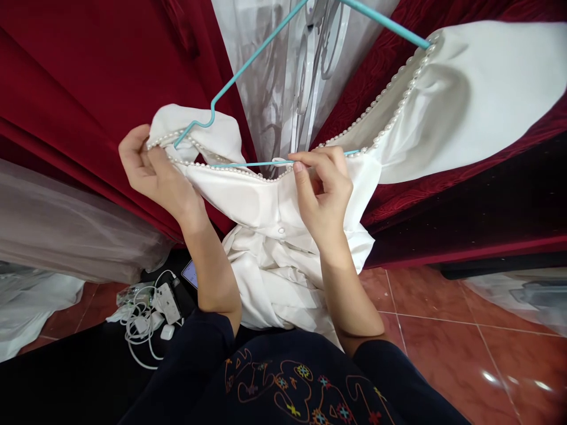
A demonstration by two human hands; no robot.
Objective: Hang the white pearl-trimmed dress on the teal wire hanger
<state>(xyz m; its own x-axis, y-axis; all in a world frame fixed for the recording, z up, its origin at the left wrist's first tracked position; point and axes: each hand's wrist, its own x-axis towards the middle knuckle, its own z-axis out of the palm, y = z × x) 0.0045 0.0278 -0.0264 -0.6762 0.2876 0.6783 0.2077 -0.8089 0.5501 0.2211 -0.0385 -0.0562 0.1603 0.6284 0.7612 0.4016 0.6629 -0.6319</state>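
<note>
A white dress (248, 203) with pearl beads along its neckline hangs in front of me on a light blue hanger (386, 22). On the left, my left hand (155, 174) is closed on the beaded edge of the dress, beside one puffed sleeve and the hanger's end. My right hand (325, 189) pinches the hanger's thin lower bar near the middle of the neckline, in front of the bodice. The other sleeve (500, 88) spreads out to the right. Below the bodice, the skirt (274, 283) falls in bunched folds between my forearms.
Dark red curtains (88, 71) hang behind, with sheer white fabric and a white metal frame (305, 77) between them. White cables (142, 330), a charger and a phone (189, 273) lie on a black surface at lower left. Red tiles (434, 301) cover the floor.
</note>
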